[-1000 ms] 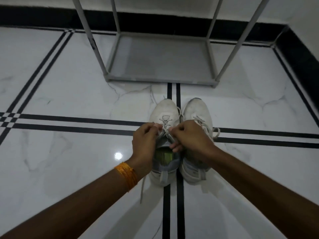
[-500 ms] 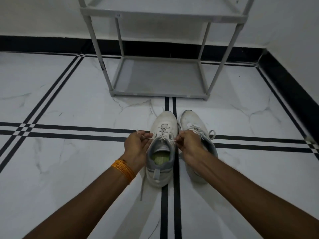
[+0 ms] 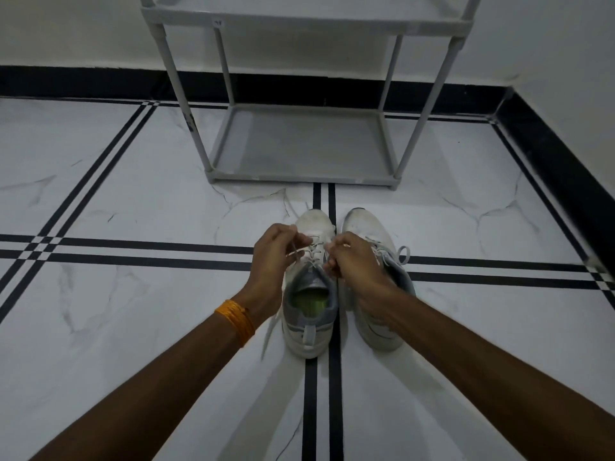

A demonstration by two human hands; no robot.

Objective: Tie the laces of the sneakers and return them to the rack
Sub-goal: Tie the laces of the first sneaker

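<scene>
Two white and grey sneakers stand side by side on the floor, toes pointing away from me. The left sneaker has a green insole showing, and its lace is stretched across the top. My left hand pinches one end of that lace on the left. My right hand pinches the other end on the right and covers part of the right sneaker. A tied loop sticks out on the right sneaker's far side. The grey shoe rack stands just beyond the toes.
The floor is glossy white marble with black double stripes. A black skirting and white walls close off the back and right. An orange thread band sits on my left wrist. A loose lace end trails beside the left sneaker's heel.
My hands have drawn apart from over the left sneaker's tongue, pulling the lace outward to each side. The camera has tilted up, so more of the rack shows.
</scene>
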